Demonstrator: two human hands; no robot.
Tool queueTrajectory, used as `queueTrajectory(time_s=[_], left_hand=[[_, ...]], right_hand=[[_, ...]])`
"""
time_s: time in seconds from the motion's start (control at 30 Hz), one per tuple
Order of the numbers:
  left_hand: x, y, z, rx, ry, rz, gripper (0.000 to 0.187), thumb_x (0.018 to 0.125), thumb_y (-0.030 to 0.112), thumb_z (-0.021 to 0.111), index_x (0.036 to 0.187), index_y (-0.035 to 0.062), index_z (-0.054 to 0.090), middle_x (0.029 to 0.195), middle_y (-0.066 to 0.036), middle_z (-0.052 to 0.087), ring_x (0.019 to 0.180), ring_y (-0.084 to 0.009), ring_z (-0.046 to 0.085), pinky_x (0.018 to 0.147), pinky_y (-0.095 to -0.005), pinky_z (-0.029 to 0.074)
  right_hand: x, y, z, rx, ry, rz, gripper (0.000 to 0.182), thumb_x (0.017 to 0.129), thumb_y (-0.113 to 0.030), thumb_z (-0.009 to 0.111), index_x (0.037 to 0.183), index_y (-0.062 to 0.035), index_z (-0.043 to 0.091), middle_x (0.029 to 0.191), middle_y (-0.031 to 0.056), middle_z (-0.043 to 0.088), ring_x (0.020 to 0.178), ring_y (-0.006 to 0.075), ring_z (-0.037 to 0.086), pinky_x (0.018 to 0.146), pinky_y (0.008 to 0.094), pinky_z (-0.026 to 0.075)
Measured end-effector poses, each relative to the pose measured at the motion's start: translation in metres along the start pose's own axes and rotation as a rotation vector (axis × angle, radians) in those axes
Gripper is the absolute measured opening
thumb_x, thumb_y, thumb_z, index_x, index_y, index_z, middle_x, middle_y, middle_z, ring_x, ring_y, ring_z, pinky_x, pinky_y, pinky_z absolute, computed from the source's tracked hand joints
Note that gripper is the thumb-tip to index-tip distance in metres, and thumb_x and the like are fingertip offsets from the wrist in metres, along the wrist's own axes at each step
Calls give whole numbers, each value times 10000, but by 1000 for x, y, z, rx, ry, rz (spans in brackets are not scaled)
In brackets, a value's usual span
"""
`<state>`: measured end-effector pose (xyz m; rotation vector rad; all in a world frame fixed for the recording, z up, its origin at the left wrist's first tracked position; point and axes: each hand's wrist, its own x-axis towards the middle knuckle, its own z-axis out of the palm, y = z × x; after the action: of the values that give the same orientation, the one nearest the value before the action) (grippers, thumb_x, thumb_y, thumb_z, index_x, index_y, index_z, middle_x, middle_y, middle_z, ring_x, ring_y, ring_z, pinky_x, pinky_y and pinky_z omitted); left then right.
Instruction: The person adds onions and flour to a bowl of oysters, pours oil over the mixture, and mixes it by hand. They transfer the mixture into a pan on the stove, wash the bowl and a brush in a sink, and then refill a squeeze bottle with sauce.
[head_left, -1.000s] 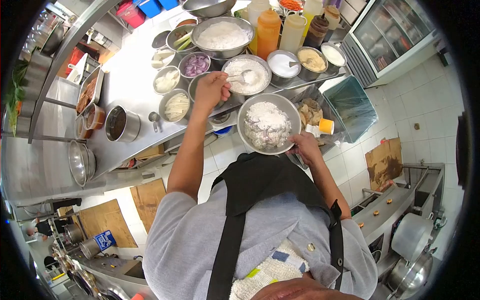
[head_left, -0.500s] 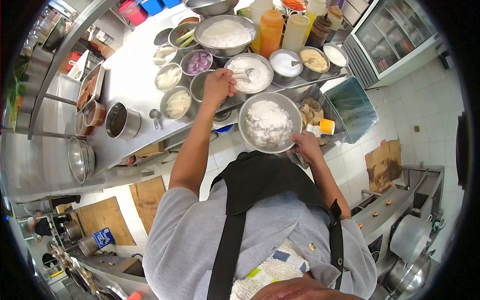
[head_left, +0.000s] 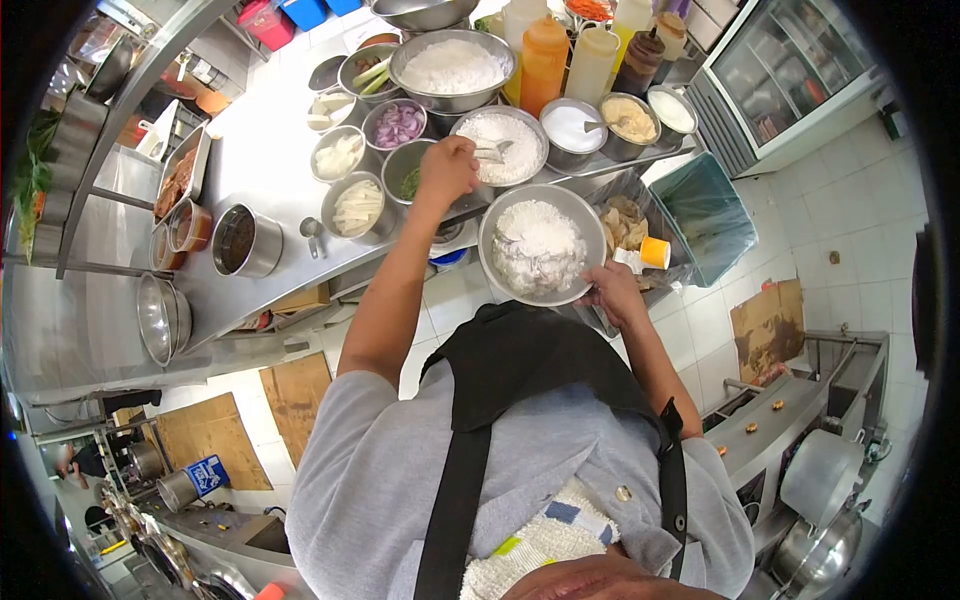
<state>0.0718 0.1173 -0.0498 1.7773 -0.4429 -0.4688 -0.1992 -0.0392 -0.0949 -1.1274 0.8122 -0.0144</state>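
My left hand [head_left: 447, 173] is closed on the handle of a metal spoon [head_left: 494, 152], whose head is over the white powder in a round metal bowl [head_left: 541, 140] at the counter's edge. My right hand [head_left: 612, 292] grips the lower right rim of a second metal bowl [head_left: 487, 262], held in front of my apron. White powder [head_left: 540, 240] is heaped in this bowl, covering most of what lies beneath it. Just left of my left hand, a small metal bowl [head_left: 392, 166] holds something green, partly hidden by the hand.
Bowls of purple onion [head_left: 398, 124], white strips [head_left: 357, 207] and white powder [head_left: 452, 66] stand on the steel counter [head_left: 290, 255]. Squeeze bottles [head_left: 543, 62] are behind. A lined bin [head_left: 705, 215] stands at right, and a spoon rests in a yellowish powder bowl [head_left: 628, 120].
My left hand has shifted slightly right and up with the spoon, showing more of the green contents beside it. The held bowl has barely moved.
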Motion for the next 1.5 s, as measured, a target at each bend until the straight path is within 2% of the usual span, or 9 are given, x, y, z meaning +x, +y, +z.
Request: queueTrajectory(time_s=[0.2, 0.37, 0.6, 1.0, 1.07, 1.13, 1.3, 1.4, 1.5], left_hand=[[-34, 47, -38, -149, -31, 75, 214, 924, 147, 527, 1050, -11, 599, 790, -73, 627, 532, -101, 550, 465, -229, 439], [7, -7, -20, 638, 234, 729, 189, 913, 130, 487, 1025, 39, 609, 737, -149, 633, 590, -208, 623, 562, -337, 485], [7, -2, 1, 147, -29, 24, 212, 917, 148, 499, 1018, -3, 610, 729, -66, 617, 507, -124, 565, 456, -267, 445], [15, -17, -4, 436, 96, 454, 198, 891, 188, 541, 930, 19, 639, 663, -74, 616, 547, -137, 566, 513, -275, 440], [22, -22, -6, 455, 87, 410, 190, 877, 195, 553, 898, 30, 646, 657, -72, 611, 582, -140, 563, 559, -276, 439], [16, -11, -6, 400, 39, 281, 199, 856, 192, 534, 918, 41, 648, 866, -191, 651, 835, -356, 630, 736, -389, 488], [20, -9, -4, 453, 72, 212, 214, 839, 225, 560, 907, 44, 653, 870, -192, 653, 836, -354, 632, 736, -386, 489], [22, -15, 0, 622, 118, 331, 223, 824, 243, 584, 904, 52, 665, 859, -194, 657, 833, -355, 637, 732, -390, 492], [10, 1, 10, 667, 107, 243, 224, 817, 248, 595, 916, 63, 674, 875, -196, 660, 844, -352, 639, 741, -395, 492]], right_hand=[[-2, -2, 0, 9, 8, -22, 298, 810, -65, 568, 1032, 131, 532, 960, 199, 618, 782, 286, 649, 602, 405, 594], [-1, -3, 0, -16, -5, -19, 308, 806, -67, 571, 1042, 128, 536, 962, 196, 621, 778, 279, 651, 607, 402, 594], [-1, -1, -1, -8, 1, -15, 318, 805, -71, 573, 1046, 132, 535, 954, 191, 624, 769, 273, 654, 596, 381, 597], [-3, 2, -6, -20, 8, -37, 281, 798, -59, 579, 1010, 122, 544, 915, 185, 628, 744, 269, 652, 583, 386, 590], [-6, -6, -12, -76, 43, 12, 282, 791, -48, 581, 1011, 122, 540, 931, 186, 629, 733, 281, 649, 580, 395, 586], [-2, 3, -23, 32, 8, 11, 286, 798, -55, 583, 1021, 119, 545, 946, 187, 630, 724, 276, 653, 574, 387, 585], [-4, 6, -51, 46, -6, -26, 308, 810, -60, 564, 1051, 131, 550, 918, 185, 635, 746, 261, 663, 579, 360, 594], [15, 24, -98, -823, -101, -385, 281, 814, -68, 563, 1018, 125, 571, 910, 173, 636, 754, 256, 660, 583, 358, 590], [14, 33, -107, -415, -61, -255, 282, 811, -86, 564, 999, 124, 582, 906, 168, 641, 731, 243, 655, 570, 348, 586]])
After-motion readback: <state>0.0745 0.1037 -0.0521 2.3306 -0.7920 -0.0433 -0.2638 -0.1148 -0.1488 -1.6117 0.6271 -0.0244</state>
